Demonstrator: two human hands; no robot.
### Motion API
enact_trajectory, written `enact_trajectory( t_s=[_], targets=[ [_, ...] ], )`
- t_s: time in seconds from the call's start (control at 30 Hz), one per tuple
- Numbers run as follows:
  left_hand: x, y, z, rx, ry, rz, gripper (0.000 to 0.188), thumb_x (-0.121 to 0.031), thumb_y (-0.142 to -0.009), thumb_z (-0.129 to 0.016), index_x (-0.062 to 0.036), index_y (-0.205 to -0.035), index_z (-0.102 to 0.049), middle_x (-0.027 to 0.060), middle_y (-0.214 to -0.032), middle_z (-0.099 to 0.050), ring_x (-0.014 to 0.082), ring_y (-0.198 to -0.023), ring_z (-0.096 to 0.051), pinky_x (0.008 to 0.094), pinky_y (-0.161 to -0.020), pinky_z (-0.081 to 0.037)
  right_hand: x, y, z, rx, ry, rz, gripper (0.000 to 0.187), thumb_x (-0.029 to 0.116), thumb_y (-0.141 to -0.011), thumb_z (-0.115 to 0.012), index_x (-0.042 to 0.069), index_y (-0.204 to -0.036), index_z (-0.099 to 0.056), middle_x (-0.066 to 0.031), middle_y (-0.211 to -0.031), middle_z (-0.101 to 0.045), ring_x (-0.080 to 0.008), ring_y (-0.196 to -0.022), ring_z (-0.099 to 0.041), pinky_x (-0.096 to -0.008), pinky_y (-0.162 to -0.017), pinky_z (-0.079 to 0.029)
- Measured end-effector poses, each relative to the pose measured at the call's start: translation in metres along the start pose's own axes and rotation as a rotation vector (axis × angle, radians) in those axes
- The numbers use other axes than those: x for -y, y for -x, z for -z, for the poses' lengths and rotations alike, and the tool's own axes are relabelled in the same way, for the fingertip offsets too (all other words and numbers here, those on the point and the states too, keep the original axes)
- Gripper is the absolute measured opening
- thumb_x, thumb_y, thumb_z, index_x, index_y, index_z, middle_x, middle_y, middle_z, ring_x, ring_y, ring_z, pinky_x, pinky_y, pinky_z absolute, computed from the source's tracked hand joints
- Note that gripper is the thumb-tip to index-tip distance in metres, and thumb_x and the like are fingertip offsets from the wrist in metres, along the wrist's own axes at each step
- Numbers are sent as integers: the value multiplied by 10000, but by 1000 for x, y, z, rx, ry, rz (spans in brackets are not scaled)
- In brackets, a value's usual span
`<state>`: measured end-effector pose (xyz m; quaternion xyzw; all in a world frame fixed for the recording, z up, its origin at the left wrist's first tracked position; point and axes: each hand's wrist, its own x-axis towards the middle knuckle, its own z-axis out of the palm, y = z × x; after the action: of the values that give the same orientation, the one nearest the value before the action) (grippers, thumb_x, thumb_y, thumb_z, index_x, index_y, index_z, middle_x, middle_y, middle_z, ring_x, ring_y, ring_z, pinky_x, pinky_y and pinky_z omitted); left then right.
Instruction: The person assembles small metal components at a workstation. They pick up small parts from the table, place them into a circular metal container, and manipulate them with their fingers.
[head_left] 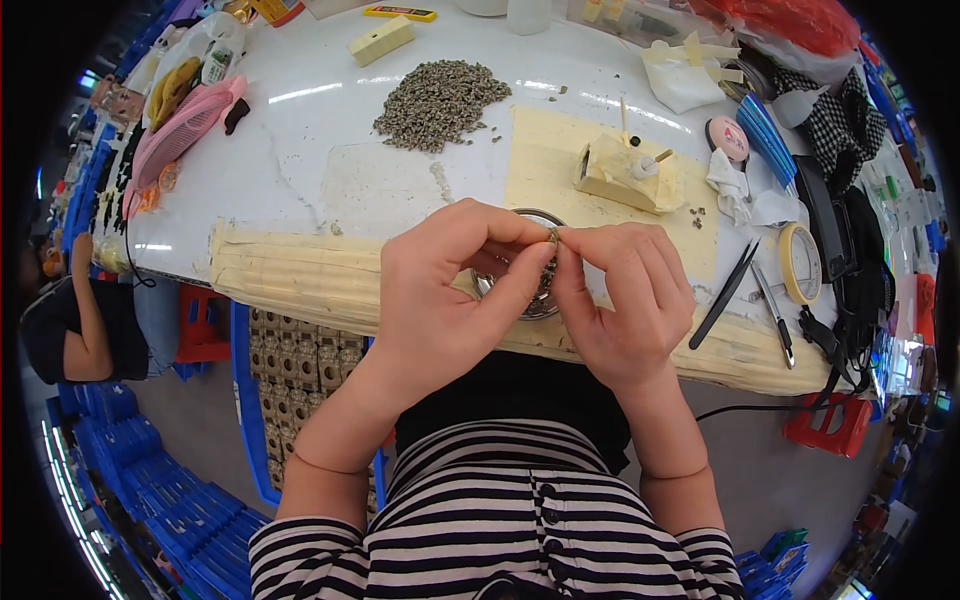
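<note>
My left hand (450, 290) and my right hand (625, 300) meet at the fingertips over the table's front edge. Between them they pinch one small grey-brown part (553, 237). Under the fingers lies a round metal dish (540, 300) with more such parts, mostly hidden by my hands. A heap of the same small grey parts (440, 100) lies farther back on the white table (300, 170). A yellowish taped block with sticks in it (630, 170) stands just behind my right hand.
Black tweezers (725, 295), a pen-like tool (775, 315) and a tape roll (800, 262) lie to the right. A pink basket (180, 130) sits at the far left. A blue crate of small parts (300, 370) stands below the table. Another person (75, 320) sits at left.
</note>
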<state>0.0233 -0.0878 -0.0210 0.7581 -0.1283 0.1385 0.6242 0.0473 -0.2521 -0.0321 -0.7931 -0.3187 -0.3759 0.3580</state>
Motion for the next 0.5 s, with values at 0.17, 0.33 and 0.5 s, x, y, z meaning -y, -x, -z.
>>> enact_trajectory(
  t_s=[0.17,0.33,0.5],
  targets=[
    [2,-3,-1,-87,-534,-522,222,27,-767,-768,45,-981,-710,131,-889,-690,234,-717,-689,297,-622,-575,-1,0,0,-3,-17,-16,222,-60,-717,-753,11,-911,-671,-86,-781,-638,-254,-675,-611,-335,-602,-507],
    [3,-4,-1,-64,-666,-647,284,44,-719,-776,53,-996,-714,137,-903,-697,256,-751,-699,318,-629,-581,0,-1,2,13,-58,-54,209,-60,-729,-752,9,-910,-672,-87,-790,-649,-260,-687,-615,-344,-610,-507],
    [0,-4,-5,-97,-645,-604,246,95,-734,-768,30,-968,-730,133,-868,-709,238,-730,-698,302,-627,-567,-1,-1,1,12,-62,-37,210,-56,-732,-754,8,-915,-675,-87,-797,-652,-262,-695,-618,-344,-617,-512]
  ],
)
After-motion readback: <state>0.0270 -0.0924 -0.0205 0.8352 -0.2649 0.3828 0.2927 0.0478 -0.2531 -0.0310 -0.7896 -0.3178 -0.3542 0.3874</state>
